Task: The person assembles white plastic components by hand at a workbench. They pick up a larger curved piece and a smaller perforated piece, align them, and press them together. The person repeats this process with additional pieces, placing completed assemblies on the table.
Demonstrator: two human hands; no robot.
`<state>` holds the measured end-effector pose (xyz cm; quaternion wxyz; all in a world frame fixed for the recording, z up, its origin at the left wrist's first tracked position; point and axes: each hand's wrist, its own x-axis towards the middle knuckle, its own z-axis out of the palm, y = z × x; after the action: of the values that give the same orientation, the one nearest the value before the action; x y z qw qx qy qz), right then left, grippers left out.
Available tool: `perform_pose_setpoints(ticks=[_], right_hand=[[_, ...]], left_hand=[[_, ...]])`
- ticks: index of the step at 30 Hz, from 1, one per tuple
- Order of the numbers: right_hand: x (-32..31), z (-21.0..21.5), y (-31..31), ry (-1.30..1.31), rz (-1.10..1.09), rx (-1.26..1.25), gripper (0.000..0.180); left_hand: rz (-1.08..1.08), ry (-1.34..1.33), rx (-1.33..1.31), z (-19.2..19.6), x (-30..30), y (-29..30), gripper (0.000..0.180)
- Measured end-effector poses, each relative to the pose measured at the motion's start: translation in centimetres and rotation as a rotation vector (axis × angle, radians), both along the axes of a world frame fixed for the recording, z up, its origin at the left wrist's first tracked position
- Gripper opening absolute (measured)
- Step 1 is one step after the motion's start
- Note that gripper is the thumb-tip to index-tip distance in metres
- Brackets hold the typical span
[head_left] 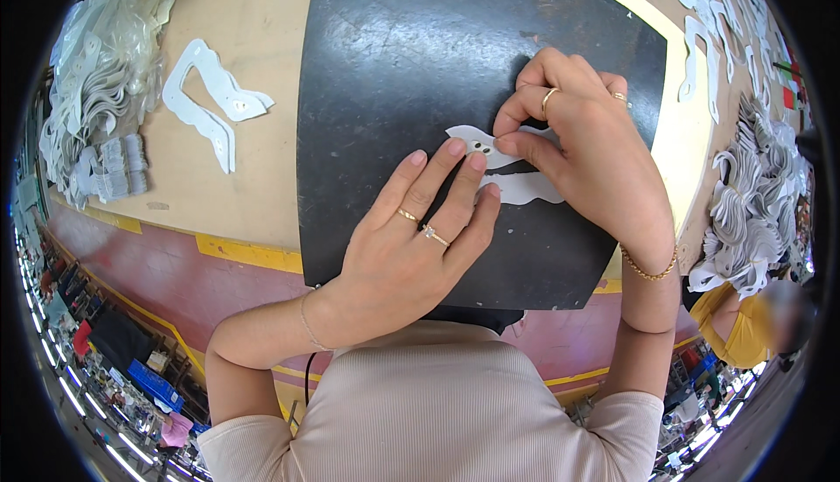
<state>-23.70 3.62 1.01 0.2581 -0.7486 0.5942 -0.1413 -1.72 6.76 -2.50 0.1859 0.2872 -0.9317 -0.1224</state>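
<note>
A curved white cut-out piece (523, 188) lies flat on a black mat (394, 62). Its upper arm carries small dark holes near my fingertips. With fingers stretched out and slightly spread, my left hand (407, 241) rests its tips on the piece's left end. My right hand (591, 136) pinches the upper arm between thumb and bent forefinger, just right of the holes. That hand covers the right part of the piece. Whether something small is also between the pinching fingertips, I cannot tell.
Left on the tan table (236, 198) lie similar white pieces (197, 97), beside a clear plastic bag (131, 10) and stacked grey-white pieces (101, 97). At the right are a heap of pieces (752, 193) and loose cut-outs (700, 58). A person in yellow (739, 333) is at the lower right.
</note>
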Motion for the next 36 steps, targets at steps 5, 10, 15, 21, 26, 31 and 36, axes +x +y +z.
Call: perform_pose_setpoints(ticks=[5, 10, 15, 21, 26, 31, 36], right_hand=[[0.8, 0.0, 1.2, 0.017, -0.046, 0.023, 0.008], [2.4, 0.0, 3.7, -0.017, -0.212, -0.005, 0.005], [1.9, 0.3, 3.1, 0.006, -0.174, -0.028, 0.007], [1.2, 0.5, 0.9, -0.011, -0.069, 0.051, 0.010], [0.8, 0.8, -0.3, -0.015, 0.024, 0.089, 0.006], [0.6, 0.4, -0.8, -0.013, 0.078, 0.078, 0.012], [0.7, 0.4, -0.9, 0.009, 0.089, 0.088, 0.010]], left_hand=[[-0.075, 0.007, 0.107, 0.6, 0.8, -1.5, 0.029], [0.031, -0.011, 0.127, 1.0, 1.4, -0.7, 0.040], [0.056, -0.039, 0.112, 0.7, 1.4, -0.2, 0.048], [0.074, -0.029, 0.095, 0.3, 1.2, 0.0, 0.048], [0.098, -0.015, 0.067, 0.2, 1.0, 0.1, 0.046], [0.101, -0.010, 0.060, 0.3, 1.1, 0.2, 0.046], [0.101, -0.021, 0.065, 0.2, 1.2, 0.3, 0.048]])
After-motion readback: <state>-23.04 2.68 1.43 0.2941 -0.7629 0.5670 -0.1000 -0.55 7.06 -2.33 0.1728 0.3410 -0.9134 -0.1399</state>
